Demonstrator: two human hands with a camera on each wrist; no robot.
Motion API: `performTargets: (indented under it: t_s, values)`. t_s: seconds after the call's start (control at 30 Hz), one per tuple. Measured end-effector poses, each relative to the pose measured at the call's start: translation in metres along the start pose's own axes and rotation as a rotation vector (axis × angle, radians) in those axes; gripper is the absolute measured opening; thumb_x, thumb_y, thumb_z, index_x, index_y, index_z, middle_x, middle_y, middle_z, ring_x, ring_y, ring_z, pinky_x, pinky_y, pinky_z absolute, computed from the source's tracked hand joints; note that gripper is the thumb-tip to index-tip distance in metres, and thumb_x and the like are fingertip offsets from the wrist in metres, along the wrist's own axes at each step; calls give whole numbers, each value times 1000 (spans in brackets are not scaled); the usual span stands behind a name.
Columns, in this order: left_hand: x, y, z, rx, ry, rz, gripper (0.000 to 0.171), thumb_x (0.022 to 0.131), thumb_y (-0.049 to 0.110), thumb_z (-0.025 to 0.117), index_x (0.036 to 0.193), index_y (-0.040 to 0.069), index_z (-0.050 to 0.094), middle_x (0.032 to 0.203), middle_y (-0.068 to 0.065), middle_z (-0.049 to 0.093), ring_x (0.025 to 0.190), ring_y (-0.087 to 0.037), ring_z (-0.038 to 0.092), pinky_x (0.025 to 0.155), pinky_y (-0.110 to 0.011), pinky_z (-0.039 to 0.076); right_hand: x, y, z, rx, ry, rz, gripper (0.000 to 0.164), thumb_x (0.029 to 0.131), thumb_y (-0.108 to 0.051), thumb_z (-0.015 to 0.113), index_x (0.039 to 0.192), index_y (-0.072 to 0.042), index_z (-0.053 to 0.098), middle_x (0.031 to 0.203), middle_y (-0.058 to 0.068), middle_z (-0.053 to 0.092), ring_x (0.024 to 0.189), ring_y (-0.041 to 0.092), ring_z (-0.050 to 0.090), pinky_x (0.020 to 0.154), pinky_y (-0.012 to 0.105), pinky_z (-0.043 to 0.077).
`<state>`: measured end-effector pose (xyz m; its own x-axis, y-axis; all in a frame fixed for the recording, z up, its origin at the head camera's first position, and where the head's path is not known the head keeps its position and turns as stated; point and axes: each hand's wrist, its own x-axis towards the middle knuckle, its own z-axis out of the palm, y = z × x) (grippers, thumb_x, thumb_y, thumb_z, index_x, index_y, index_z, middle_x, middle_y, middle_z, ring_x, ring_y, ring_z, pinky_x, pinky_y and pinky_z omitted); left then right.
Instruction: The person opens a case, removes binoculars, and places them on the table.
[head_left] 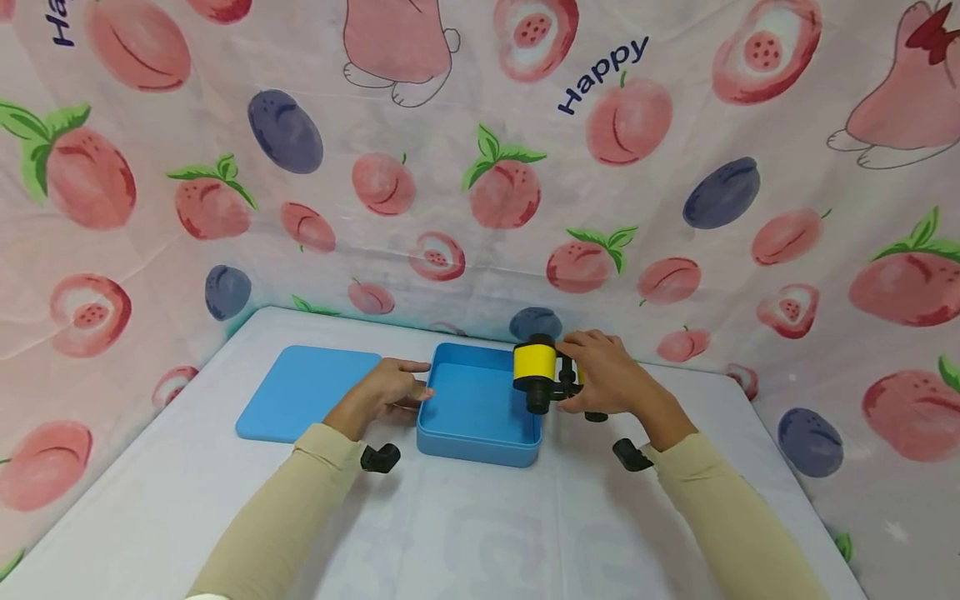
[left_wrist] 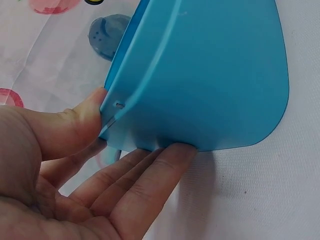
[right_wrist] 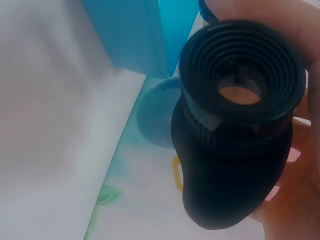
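Note:
A pair of yellow and black binoculars (head_left: 535, 367) is held in my right hand (head_left: 611, 375), above the right side of an open blue box (head_left: 477, 450). In the right wrist view, one black eyepiece (right_wrist: 241, 70) faces the camera and covers part of the fingers. My left hand (head_left: 386, 387) holds the box at its left wall. The left wrist view has the thumb (left_wrist: 82, 122) at the rim and the other fingers against the outer side. No object shows on the box's visible floor.
A flat blue lid (head_left: 307, 396) lies on the white table (head_left: 480, 533), left of the box. Behind the table hangs a fruit-print cloth (head_left: 450, 200). Black wrist mounts (head_left: 381, 458) stick out by both sleeves.

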<state>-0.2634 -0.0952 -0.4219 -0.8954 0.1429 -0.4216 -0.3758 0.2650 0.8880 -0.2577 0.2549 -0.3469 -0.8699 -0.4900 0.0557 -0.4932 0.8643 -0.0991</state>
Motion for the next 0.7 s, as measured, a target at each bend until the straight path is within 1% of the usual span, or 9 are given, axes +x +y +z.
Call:
performTargets:
  t_s: [0.13,0.3,0.47,0.7]
  values:
    - [1,0,-1,2,8,-8,65,97,6,71,157,10,47,151,-26,56,123,-40,70,92,-48,63,-1,5,1,3,4,1,90,73,-44,91,147,-4,58,149,18,57,139,41,46,116,67,36]
    - [2,0,-1,5,13,-10,65,97,7,71,157,11,47,151,-25,57,123,-39,69,94,-49,63,-3,11,1,-4,8,8,90,73,-46,91,146,-4,59,148,17,58,139,41,46,116,67,36]
    - [1,-1,-2,5,12,-9,64,97,7,71,157,11,48,151,-25,57,122,-39,70,93,-48,63,-7,14,1,6,13,6,89,73,-45,90,145,-4,59,148,18,58,138,42,46,116,68,36]
    - [0,0,-1,-1,6,-16,64,97,6,71,157,10,48,151,-26,57,121,-39,71,93,-49,63,-12,22,2,-6,23,23,90,73,-43,91,146,-3,58,149,20,56,139,43,45,116,69,34]
